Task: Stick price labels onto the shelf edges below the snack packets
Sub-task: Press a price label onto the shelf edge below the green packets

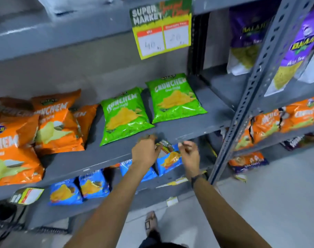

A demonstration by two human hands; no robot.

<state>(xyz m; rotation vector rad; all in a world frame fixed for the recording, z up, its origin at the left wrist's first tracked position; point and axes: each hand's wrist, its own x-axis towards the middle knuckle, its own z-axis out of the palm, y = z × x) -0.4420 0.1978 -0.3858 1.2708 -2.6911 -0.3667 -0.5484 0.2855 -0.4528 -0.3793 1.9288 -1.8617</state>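
Observation:
Two green snack packets (176,99) lie on the grey middle shelf, whose front edge (197,135) runs just above my hands. My left hand (145,151) is closed on a small, partly hidden price label (164,145) held right at that edge, below the right green packet. My right hand (189,154) hovers just right of the label with fingers curled; whether it touches the label is unclear. A yellow-and-green price label (162,31) with two white price boxes hangs from the shelf above.
Orange packets (54,126) fill the shelf's left part. Blue packets (93,185) lie on the shelf below, where another label (28,195) hangs at left. A perforated grey upright (242,104) separates a right-hand rack with purple and orange packets. My foot (150,223) stands on the pale floor.

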